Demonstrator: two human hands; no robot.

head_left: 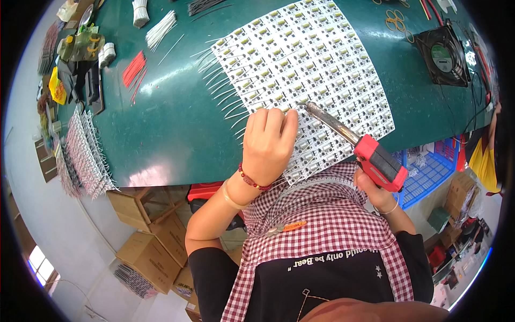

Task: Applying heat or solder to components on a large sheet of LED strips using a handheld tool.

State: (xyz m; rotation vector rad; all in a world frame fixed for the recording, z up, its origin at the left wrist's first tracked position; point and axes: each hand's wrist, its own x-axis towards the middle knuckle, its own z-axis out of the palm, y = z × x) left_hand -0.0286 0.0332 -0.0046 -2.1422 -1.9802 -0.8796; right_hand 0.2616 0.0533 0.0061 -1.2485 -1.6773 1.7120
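Observation:
A large white panel of small circuit boards (316, 59) lies on the green table. Each board carries dark parts and a yellowish component, and white wires (229, 105) stick out along the panel's left edge. My left hand (269, 142) rests over the panel's lower left part with its fingers curled together; what they pinch is hidden. In my right hand (377, 194) is a red and black soldering iron (380, 162), gripped by its handle. Its metal shaft slants up to the left, and the dark tip is just above the panel, close beside my left fingertips.
Red wires (134, 71) and white wires (161, 30) lie in bundles on the green table (166, 118). A black fan (442, 56) stands at the right, near yellow-handled scissors (395, 21). Wired strips (88, 155) are stacked at the left edge. A blue crate (429, 172) sits below right.

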